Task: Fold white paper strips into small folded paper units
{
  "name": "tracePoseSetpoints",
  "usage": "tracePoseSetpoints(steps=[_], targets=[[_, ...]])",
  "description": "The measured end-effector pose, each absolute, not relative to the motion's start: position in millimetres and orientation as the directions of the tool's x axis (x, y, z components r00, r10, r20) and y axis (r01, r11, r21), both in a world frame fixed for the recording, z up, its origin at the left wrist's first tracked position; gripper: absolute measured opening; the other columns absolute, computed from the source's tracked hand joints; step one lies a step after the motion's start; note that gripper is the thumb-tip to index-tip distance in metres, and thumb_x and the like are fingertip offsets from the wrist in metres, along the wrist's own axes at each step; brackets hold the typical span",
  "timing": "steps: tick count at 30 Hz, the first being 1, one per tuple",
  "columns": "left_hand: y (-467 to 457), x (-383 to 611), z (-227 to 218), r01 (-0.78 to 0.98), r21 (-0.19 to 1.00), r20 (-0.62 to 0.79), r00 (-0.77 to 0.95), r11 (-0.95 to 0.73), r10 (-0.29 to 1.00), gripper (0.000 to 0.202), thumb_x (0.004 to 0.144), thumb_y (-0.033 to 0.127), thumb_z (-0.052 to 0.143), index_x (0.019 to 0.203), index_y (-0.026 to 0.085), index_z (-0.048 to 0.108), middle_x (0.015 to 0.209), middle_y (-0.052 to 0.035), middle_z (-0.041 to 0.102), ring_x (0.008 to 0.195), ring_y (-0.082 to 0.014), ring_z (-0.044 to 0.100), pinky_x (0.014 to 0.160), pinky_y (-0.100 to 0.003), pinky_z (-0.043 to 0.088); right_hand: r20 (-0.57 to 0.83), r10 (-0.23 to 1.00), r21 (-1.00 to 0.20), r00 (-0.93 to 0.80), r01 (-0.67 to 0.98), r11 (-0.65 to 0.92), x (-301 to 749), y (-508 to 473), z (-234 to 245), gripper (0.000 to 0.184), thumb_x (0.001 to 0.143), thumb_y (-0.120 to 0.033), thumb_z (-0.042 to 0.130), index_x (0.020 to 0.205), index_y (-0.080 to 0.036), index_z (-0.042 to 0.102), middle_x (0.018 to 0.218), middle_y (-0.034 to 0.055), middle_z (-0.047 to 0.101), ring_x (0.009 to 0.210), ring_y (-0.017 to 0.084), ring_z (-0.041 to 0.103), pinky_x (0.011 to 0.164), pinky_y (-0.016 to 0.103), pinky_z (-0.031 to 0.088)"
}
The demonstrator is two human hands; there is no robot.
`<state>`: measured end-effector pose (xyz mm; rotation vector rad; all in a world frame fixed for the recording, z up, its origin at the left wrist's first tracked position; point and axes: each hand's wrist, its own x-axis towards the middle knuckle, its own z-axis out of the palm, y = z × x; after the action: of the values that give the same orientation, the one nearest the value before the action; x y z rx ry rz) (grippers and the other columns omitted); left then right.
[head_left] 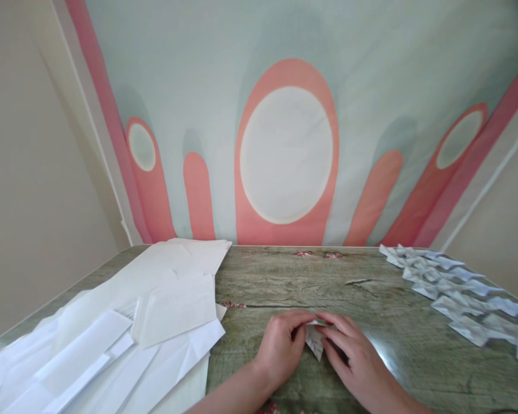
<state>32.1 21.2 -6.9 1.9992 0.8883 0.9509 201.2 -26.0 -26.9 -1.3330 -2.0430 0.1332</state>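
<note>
A small folded piece of paper (pixel 315 342), whitish with faint marks, is held between my two hands near the front of the table. Its pointed lower end hangs down between them. My left hand (pixel 282 342) pinches it from the left, fingertips at its top edge. From the other side my right hand (pixel 351 351) grips it, with thumb and fingers closed at its right edge. The fingertips of both hands nearly meet above the paper and hide part of it.
Loose white paper sheets and strips (pixel 164 313) overlap in a pile on the left of the wood-patterned table (pixel 267 282). Several folded paper pieces (pixel 461 287) lie in rows at the right. A printed backdrop (pixel 285 155) rises behind the table's far edge.
</note>
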Motion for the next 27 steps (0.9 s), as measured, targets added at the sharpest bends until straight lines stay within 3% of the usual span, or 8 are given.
tracePoseSetpoints(steps=[3,9,12,15,19,23,27], targets=[[19.4,29.1,-2.0,0.311,0.778,0.313,0.561,-0.546,0.766,0.042,0.077,0.002,0.04,0.103,0.024,0.065,0.103,0.002,0.066,0.096,-0.0119,0.059,0.091,-0.022,0.041,0.454,0.842,-0.377,-0.291,0.794,0.477,200.9,-26.8,-23.2,0.025,0.083,-0.007,0.041,0.096,-0.017,0.06,0.112,0.0104,0.057,0.103,0.022,0.051,0.087,0.039,0.047],[18.8,24.7,1.8,0.49,0.607,0.255,0.625,-0.625,0.738,0.035,0.075,0.007,0.048,0.102,0.023,0.062,0.105,0.0009,0.065,0.108,-0.0155,0.052,0.104,-0.032,0.026,0.497,0.785,-0.256,-0.369,0.803,0.539,201.2,-28.4,-30.0,0.025,0.084,-0.005,0.041,0.092,-0.016,0.062,0.111,0.0085,0.059,0.103,0.022,0.049,0.088,0.039,0.045],[17.7,21.1,3.8,0.542,0.512,0.209,0.673,-0.666,0.709,0.031,0.081,0.02,0.052,0.112,0.023,0.057,0.117,-0.0006,0.059,0.117,-0.0188,0.044,0.106,-0.037,0.024,0.519,0.744,-0.165,-0.42,0.805,0.569,201.3,-27.9,-35.7,0.027,0.083,-0.003,0.04,0.088,-0.015,0.063,0.11,0.0086,0.06,0.101,0.022,0.05,0.085,0.038,0.046],[15.8,16.9,6.5,0.565,0.405,0.153,0.734,-0.719,0.662,0.044,0.085,0.043,0.049,0.123,0.021,0.049,0.129,-0.0038,0.051,0.125,-0.0227,0.036,0.108,-0.041,0.021,0.505,0.733,-0.1,-0.456,0.812,0.575,199.6,-29.4,-34.5,0.03,0.08,-0.001,0.039,0.092,-0.014,0.063,0.108,0.0094,0.062,0.097,0.022,0.052,0.08,0.037,0.048],[14.3,12.1,8.0,0.55,0.315,0.088,0.794,-0.773,0.601,0.062,0.087,0.056,0.037,0.137,0.019,0.032,0.143,-0.006,0.033,0.132,-0.024,0.023,0.109,-0.041,0.017,0.513,0.761,-0.168,-0.398,0.823,0.543,200.3,-34.2,-26.6,0.033,0.075,0.0,0.039,0.09,-0.017,0.063,0.105,0.0082,0.062,0.097,0.022,0.054,0.082,0.037,0.046],[14.4,9.5,7.4,0.534,0.256,0.073,0.821,-0.806,0.567,0.064,0.089,0.058,0.029,0.139,0.018,0.027,0.146,-0.0068,0.026,0.135,-0.0236,0.016,0.109,-0.04,0.015,0.529,0.797,-0.296,-0.292,0.817,0.496,208.1,-35.4,-24.4,0.031,0.074,0.0,0.037,0.075,-0.02,0.061,0.098,0.0056,0.063,0.091,0.02,0.056,0.079,0.037,0.045],[15.0,8.8,4.8,0.529,0.237,0.083,0.825,-0.815,0.559,0.065,0.089,0.058,0.029,0.14,0.018,0.025,0.147,-0.0063,0.023,0.135,-0.0245,0.014,0.109,-0.04,0.014,0.523,0.815,-0.317,-0.252,0.829,0.46,214.2,-31.4,-26.7,0.035,0.076,-0.001,0.036,0.089,-0.021,0.062,0.094,0.0052,0.063,0.087,0.019,0.057,0.077,0.036,0.045]])
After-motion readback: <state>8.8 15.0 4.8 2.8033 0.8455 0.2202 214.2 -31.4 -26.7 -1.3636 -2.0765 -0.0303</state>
